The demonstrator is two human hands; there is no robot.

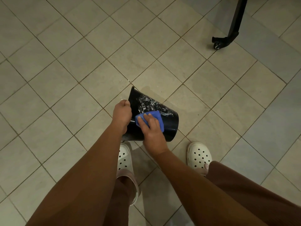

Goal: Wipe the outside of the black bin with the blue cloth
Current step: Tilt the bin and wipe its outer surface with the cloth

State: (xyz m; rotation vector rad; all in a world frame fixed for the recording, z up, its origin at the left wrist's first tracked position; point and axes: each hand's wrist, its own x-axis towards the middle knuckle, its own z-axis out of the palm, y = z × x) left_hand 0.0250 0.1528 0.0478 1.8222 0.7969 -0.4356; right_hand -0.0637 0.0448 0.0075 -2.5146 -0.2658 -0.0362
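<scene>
On the black bin (169,123), the right hand (154,132) half covers the blue cloth (157,116).

Black bin (170,126), blue cloth (155,114), beige tiled floor (81,62).
White foamy streaks mark the bin; dark grout draws a diamond grid; white clogs (199,154) have dark round holes; trousers (244,185) are brown.

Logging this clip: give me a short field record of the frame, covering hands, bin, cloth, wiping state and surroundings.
left hand: grips the rim of the black bin, holding it tilted
right hand: fingers laid flat, pressing the blue cloth on the bin's outer wall
wiping state: white suds show on the wall beyond the cloth
surroundings: tiled floor, white clogs on the feet, black wheeled leg at upper right
</scene>
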